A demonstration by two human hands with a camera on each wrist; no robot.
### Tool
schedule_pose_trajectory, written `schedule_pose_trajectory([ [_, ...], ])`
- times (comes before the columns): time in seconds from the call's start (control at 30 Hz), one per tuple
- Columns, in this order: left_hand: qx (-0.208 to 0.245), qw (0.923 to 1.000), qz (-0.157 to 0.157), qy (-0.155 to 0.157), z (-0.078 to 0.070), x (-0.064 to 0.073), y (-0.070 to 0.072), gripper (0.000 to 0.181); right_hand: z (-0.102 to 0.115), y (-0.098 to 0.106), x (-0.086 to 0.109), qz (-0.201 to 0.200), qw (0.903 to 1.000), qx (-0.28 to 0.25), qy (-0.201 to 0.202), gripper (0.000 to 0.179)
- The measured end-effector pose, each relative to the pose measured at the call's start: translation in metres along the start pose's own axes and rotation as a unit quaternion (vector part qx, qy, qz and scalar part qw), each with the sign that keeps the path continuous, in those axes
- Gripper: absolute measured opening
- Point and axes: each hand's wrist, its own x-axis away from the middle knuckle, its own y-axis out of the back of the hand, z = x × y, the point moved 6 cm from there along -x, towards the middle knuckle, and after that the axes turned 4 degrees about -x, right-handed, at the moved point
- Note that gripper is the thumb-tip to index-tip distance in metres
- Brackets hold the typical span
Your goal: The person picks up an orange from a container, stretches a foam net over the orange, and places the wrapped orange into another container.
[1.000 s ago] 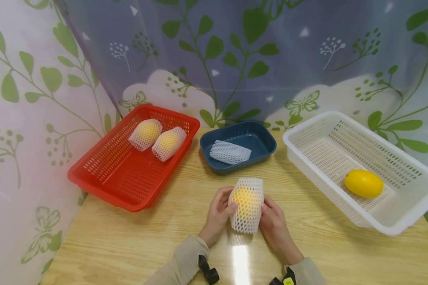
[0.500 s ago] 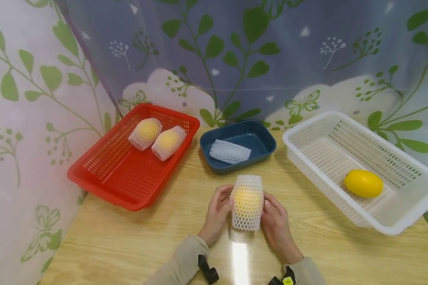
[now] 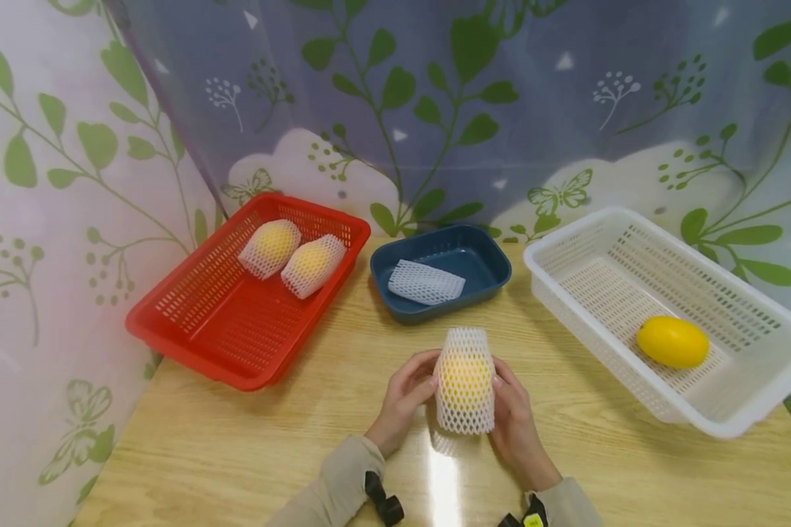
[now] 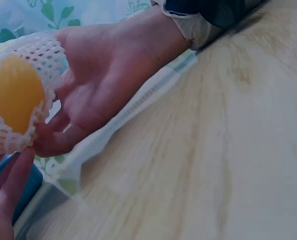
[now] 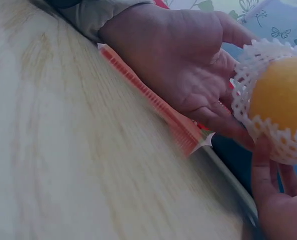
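Observation:
A yellow mango in a white foam net sleeve is held upright between both hands, close over the table's middle. From the left, my left hand grips it, thumb on the near side and fingers behind. My right hand holds the opposite side in the same way. The net's open end shows the bare fruit in the left wrist view, with fingertips at the net's edge. In the right wrist view the right palm faces the netted fruit. The fingers behind the net are partly hidden in the head view.
At left stands a red basket with two netted mangoes. A blue tray behind the hands holds a flattened foam net. The white basket at right contains one bare mango. Patterned cloth walls stand behind and left.
Both hands keep hold of the netted mango. It has shifted slightly to the right and turned a little between the fingers. The baskets and tray have stayed put.

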Motion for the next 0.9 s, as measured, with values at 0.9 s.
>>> schedule_pose_trajectory([
  [0.9, -0.058, 0.9908, 0.018, 0.121, -0.016, -0.001, -0.012, 0.068, 0.007, -0.006, 0.000, -0.103, 0.9913, 0.077, 0.027, 0.035],
])
